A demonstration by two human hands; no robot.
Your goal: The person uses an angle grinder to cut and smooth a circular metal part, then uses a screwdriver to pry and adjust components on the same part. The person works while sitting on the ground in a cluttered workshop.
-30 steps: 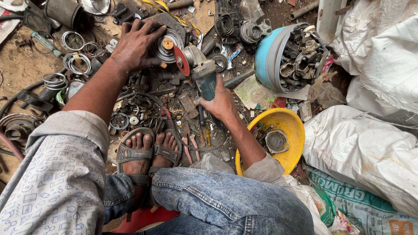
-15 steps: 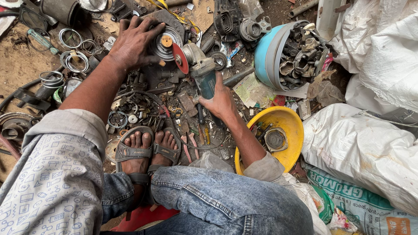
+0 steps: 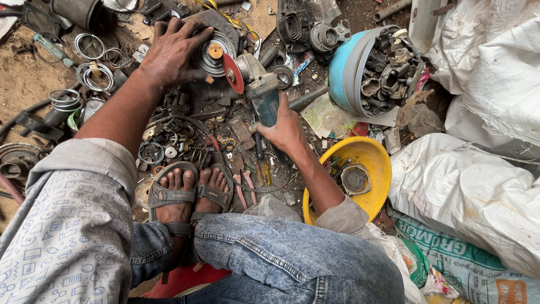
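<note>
While I squat on the bare dirt, bulky white woven sacks (image 3: pixel 484 186), creased and stained, slump at my right. Nearer lies a smooth yellow plastic basin (image 3: pixel 374 163) with a round metal part in it, and beyond that a pale blue plastic tub (image 3: pixel 343 67) tipped on its side, packed with dull grey castings. My right hand (image 3: pixel 287 132) is wrapped tight around the teal body of an angle grinder (image 3: pixel 259 84), whose thin red disc (image 3: pixel 233 73) stands on edge against a ribbed, round metal part (image 3: pixel 214 50) with a brass-coloured centre. My left hand (image 3: pixel 171 50) spreads flat over that part, fingers splayed, pressing it down on the ground. Around my sandalled feet lie greasy scraps: wire rings (image 3: pixel 90 45), small bearings, red-handled pliers (image 3: pixel 242 188).
</note>
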